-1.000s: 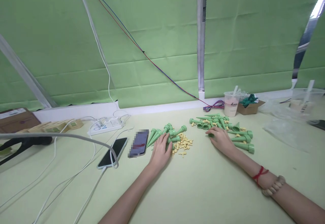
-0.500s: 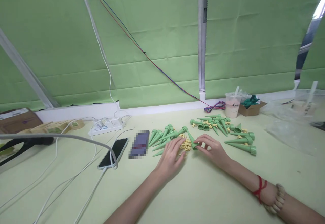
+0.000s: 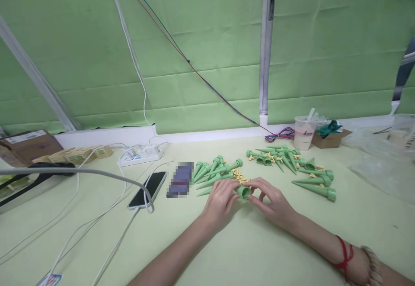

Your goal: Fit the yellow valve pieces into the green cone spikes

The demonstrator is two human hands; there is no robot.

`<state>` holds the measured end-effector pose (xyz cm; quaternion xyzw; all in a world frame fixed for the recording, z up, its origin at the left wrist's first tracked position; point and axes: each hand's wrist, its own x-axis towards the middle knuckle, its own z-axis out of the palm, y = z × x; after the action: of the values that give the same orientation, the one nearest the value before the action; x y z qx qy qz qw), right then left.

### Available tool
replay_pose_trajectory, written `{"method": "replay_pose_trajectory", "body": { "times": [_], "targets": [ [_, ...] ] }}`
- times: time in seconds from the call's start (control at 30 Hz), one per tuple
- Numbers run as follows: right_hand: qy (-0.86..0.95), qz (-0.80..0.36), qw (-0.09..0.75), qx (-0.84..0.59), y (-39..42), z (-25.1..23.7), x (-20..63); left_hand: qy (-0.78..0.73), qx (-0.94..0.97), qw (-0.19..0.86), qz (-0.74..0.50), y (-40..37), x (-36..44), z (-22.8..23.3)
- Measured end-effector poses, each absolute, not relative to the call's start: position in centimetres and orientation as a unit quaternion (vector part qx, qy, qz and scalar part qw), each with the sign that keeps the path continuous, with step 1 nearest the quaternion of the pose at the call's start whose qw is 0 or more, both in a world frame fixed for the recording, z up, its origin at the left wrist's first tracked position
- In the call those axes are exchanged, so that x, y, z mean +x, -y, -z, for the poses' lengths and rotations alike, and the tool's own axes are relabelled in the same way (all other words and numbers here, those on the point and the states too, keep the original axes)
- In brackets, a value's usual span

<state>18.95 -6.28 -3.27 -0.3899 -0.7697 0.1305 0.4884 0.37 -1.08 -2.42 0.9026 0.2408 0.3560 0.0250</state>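
Note:
A green plastic watering spike (image 3: 244, 192) is between my hands, its hollow round opening turned towards me. My left hand (image 3: 221, 200) closes on it from the left, and the fingers cover most of its tapered part. At the opening's rim, the thumb and fingers of my right hand (image 3: 272, 201) pinch it. Just behind lies a pile of small yellow plastic valves (image 3: 240, 175), partly hidden by my hands. Several more green spikes (image 3: 215, 170) lie beyond my left hand. Another group of green spikes (image 3: 311, 182), with yellow pieces among them, spreads to the right.
Left of the spikes lie a blurred dark flat object (image 3: 180, 180) and a phone (image 3: 148, 190) with a charging cable. A power strip (image 3: 140, 155) sits behind them. A drink cup (image 3: 304, 133), a small cardboard box (image 3: 331, 139) and clear plastic bags (image 3: 378, 169) stand back right.
My right hand has brought the spike down and left to my left hand, which now grips it too. Its opening has turned towards me. The view has shifted slightly.

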Motion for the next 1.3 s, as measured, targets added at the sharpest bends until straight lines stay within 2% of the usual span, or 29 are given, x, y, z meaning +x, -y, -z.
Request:
{"method": "replay_pose_trajectory", "body": {
  "times": [0.13, 0.27, 0.6, 0.83, 1.3],
  "targets": [
    [0.708, -0.197, 0.508, -0.448, 6.4, 2.8, 18.9, -0.333, 0.841, 0.133, -0.405, 1.6, 0.8, 2.8],
    [0.63, -0.31, 0.515, -0.491, 6.5, 2.3, 18.5, -0.378, 0.77, 0.267, -0.439, 2.9, 1.5, 2.5],
    [0.555, -0.472, 0.49, -0.479, 7.0, 2.0, 17.6, -0.371, 0.664, 0.458, -0.46, 4.5, 2.3, 1.6],
    [0.53, -0.605, 0.43, -0.41, 6.6, 2.2, 18.5, -0.357, 0.718, 0.419, -0.425, 4.7, 1.9, 1.4],
    [0.571, -0.578, 0.424, -0.4, 7.4, 1.7, 18.0, -0.338, 0.761, 0.393, -0.391, 4.9, 1.6, 0.6]
  ]
}}
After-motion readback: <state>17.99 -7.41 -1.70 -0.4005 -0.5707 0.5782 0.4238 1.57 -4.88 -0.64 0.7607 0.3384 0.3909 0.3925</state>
